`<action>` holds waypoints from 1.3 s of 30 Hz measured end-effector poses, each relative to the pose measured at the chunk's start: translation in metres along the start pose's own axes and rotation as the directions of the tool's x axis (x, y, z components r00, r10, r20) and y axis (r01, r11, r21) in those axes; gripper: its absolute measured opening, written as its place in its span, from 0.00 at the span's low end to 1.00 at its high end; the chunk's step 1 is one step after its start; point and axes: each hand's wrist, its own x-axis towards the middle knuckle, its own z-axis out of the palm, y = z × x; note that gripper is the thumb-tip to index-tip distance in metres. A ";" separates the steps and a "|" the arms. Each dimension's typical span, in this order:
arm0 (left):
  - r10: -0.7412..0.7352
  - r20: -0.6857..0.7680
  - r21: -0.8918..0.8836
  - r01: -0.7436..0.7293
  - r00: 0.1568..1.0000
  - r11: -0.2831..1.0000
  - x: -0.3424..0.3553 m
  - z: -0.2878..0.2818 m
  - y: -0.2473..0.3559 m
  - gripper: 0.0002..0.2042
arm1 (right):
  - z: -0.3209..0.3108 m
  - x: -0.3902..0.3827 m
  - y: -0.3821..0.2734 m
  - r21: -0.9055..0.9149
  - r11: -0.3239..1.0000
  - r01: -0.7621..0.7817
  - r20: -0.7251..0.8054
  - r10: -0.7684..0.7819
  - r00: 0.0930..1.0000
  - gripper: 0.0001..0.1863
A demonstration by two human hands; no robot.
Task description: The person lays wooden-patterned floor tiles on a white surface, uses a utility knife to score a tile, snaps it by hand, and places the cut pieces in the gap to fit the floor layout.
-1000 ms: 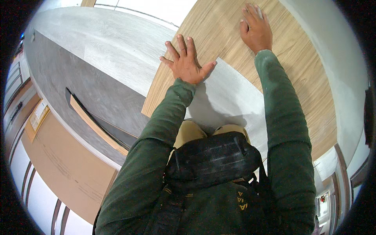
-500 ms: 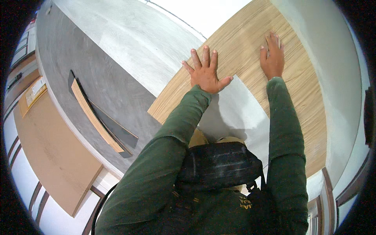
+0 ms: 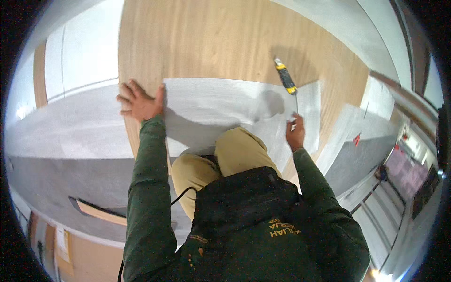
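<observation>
The head fisheye faces down, close above the lap, its rim seemingly blurred.

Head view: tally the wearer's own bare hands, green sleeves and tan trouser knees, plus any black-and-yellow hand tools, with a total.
Bare hands: 2 (left hand, right hand)
Green sleeves: 2 (left sleeve, right sleeve)
Tan knees: 2 (left knee, right knee)
Black-and-yellow tool: 1
Total: 7

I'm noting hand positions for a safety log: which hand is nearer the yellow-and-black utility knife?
The right hand: it is just below the utility knife in the picture. The left hand, fingers spread, is well off to its left.
</observation>
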 end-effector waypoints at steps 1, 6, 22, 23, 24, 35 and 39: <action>-0.006 0.016 -0.032 0.006 1.000 0.999 0.003 -0.002 0.004 0.56 | -0.010 0.005 0.036 -0.078 0.996 -0.034 -0.128 0.023 0.992 0.24; -0.020 0.010 -0.114 0.021 1.000 0.993 0.005 0.006 -0.002 0.56 | -0.033 0.040 0.171 -0.332 0.889 -0.315 -0.250 0.239 0.938 0.63; -0.120 0.081 -0.299 0.139 0.989 0.944 0.006 -0.014 0.010 0.39 | -0.094 0.038 0.208 -0.052 0.975 -0.216 -0.111 0.209 0.972 0.27; -0.133 0.112 -0.312 0.162 0.985 0.936 0.006 -0.017 0.016 0.39 | -0.105 0.028 0.195 0.124 0.954 -0.273 -0.097 0.285 0.954 0.24; -0.143 0.117 -0.311 0.173 0.983 0.934 0.005 -0.018 0.017 0.38 | -0.114 0.020 0.181 0.299 0.901 -0.315 -0.073 0.351 0.933 0.22; -0.219 0.055 -0.434 0.221 0.974 0.874 0.008 -0.020 0.011 0.36 | -0.167 0.010 -0.012 0.251 0.962 -0.106 -0.364 0.195 0.911 0.12; -0.270 0.003 -0.601 0.217 0.963 0.769 0.005 -0.019 0.003 0.35 | -0.113 0.065 -0.126 0.186 0.952 0.245 -0.151 -0.218 0.964 0.11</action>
